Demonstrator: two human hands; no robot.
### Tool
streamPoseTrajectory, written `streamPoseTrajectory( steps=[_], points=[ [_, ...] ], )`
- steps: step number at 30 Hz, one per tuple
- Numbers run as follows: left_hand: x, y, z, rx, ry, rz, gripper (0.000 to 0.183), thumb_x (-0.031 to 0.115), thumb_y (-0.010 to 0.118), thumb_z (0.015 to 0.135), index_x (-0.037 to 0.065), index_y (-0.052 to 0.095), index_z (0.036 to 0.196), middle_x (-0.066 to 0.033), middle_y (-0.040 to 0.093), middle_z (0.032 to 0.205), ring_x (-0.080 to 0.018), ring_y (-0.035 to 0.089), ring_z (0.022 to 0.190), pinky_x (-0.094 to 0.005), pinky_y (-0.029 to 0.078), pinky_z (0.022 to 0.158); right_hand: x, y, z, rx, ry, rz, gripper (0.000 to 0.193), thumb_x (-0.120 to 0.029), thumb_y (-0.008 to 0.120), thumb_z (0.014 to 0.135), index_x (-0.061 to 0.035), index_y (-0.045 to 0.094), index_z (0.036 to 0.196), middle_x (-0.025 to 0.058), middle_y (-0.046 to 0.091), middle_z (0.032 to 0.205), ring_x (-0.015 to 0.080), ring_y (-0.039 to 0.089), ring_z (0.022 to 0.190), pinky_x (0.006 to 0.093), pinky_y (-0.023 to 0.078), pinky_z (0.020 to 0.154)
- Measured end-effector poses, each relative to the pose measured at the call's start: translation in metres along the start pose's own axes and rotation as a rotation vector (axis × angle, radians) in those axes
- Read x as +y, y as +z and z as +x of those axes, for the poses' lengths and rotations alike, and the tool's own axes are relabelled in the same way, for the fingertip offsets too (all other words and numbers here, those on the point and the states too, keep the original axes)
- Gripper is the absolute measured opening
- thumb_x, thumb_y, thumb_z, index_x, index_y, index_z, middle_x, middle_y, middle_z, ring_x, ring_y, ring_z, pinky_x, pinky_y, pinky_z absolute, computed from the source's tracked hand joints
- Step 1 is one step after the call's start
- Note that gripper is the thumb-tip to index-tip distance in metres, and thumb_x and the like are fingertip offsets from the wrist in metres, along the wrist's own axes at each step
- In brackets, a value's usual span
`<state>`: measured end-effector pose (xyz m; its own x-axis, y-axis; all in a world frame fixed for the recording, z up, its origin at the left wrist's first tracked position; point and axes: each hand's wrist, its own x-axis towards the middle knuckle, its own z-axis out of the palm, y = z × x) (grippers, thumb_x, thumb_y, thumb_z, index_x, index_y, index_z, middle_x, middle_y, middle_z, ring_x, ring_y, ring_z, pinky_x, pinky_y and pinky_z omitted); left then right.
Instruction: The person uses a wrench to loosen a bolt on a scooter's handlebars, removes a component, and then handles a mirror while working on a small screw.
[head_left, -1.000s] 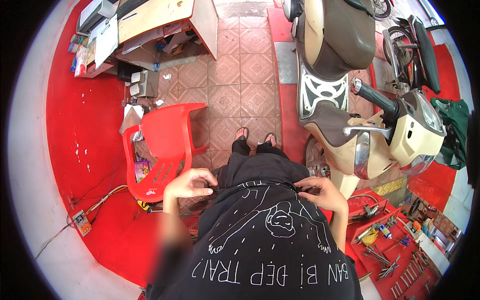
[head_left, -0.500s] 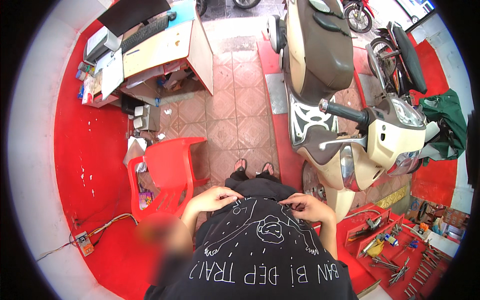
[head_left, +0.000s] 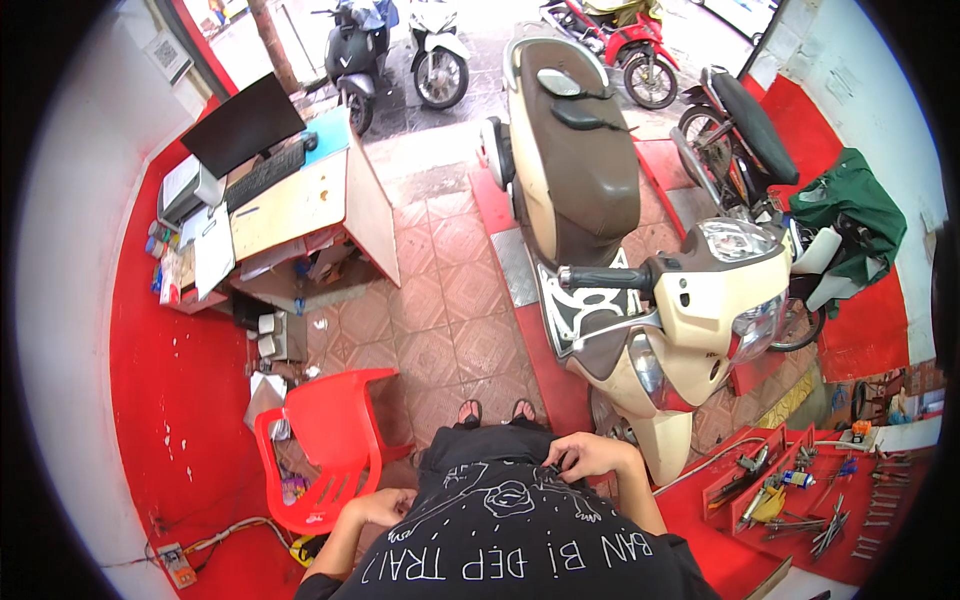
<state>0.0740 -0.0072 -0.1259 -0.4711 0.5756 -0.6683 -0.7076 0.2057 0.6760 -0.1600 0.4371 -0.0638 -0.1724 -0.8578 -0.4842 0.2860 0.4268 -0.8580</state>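
Observation:
I wear a black T-shirt (head_left: 500, 530) with white line drawings and lettering. At its hem on the right, my right hand (head_left: 585, 457) is closed, pinching a fold of the cloth between thumb and fingers. Lower down, my left hand (head_left: 385, 507) has its fingers curled against the shirt's left side, and the fingertips are partly hidden by the cloth. Left of me stands a red plastic chair (head_left: 335, 425), apart from the hand. Ahead on the right is a cream and brown scooter (head_left: 705, 310), its front wheel end close to my right arm.
A desk (head_left: 290, 215) with a monitor (head_left: 243, 128) and keyboard stands at the far left. Red tool trays (head_left: 790, 490) with wrenches and pliers lie at the lower right. A motorbike (head_left: 740, 140) is behind the scooter. Cables and a power outlet (head_left: 178, 567) are at the lower left.
The view has tilted up, showing more of the street. My left hand has left the front hem for the shirt's left side. My right hand stays at the hem, its fingers now pinched together.

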Motion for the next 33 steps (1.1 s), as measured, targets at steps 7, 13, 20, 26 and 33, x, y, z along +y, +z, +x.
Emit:
streamPoseTrajectory(
  steps=[7,13,20,26,33],
  points=[
    [0.024,0.017,-0.017,0.085,-0.086,-0.062,0.035,0.009,0.077,0.09,0.0,0.067,0.122,-0.0037,0.072,0.121,-0.0117,0.065,0.108,-0.0287,0.052,0.095,0.018,-0.004,0.01,0.005,-0.055,0.139,0.038,-0.002,0.077,0.082,-0.0014,0.067,0.119,0.0075,0.073,0.104,0.0128,0.071,0.091,0.0286,0.058,0.079],
    [-0.012,0.028,-0.011,-0.044,0.131,-0.405,0.036,0.012,0.073,0.096,0.0,0.065,0.129,-0.0035,0.071,0.124,-0.0112,0.063,0.112,-0.0306,0.05,0.102,0.02,-0.004,0.009,0.054,-0.066,0.041,0.034,-0.003,0.078,0.081,-0.0004,0.069,0.114,0.0076,0.071,0.105,0.0132,0.071,0.09,0.0291,0.059,0.08],
    [0.039,-0.006,-0.012,-0.099,0.021,-0.115,0.003,0.003,0.062,0.101,0.003,0.065,0.102,0.0053,0.066,0.093,-0.0047,0.06,0.088,-0.0254,0.05,0.077,0.022,-0.01,-0.019,0.053,-0.062,0.115,0.032,-0.002,0.077,0.082,0.0002,0.068,0.113,0.0061,0.073,0.101,0.0107,0.07,0.087,0.0282,0.058,0.077],
    [0.082,0.009,0.011,-0.143,-0.155,-0.195,0.032,-0.011,0.061,0.092,-0.005,0.07,0.122,-0.0029,0.074,0.115,-0.0111,0.066,0.101,-0.0288,0.055,0.093,0.029,-0.023,-0.021,0.075,-0.099,0.131,0.038,-0.002,0.077,0.082,-0.0004,0.069,0.119,0.0075,0.074,0.103,0.0115,0.071,0.085,0.0277,0.058,0.073],
    [0.085,-0.027,0.066,-0.294,-0.143,0.191,0.027,-0.006,0.073,0.077,-0.006,0.074,0.104,-0.0036,0.078,0.101,-0.0111,0.07,0.09,-0.0283,0.056,0.09,0.066,-0.026,-0.032,0.037,-0.201,0.188,0.041,0.0,0.076,0.082,0.0023,0.068,0.123,0.0094,0.074,0.11,0.0135,0.072,0.09,0.0292,0.059,0.078]
  ],
)
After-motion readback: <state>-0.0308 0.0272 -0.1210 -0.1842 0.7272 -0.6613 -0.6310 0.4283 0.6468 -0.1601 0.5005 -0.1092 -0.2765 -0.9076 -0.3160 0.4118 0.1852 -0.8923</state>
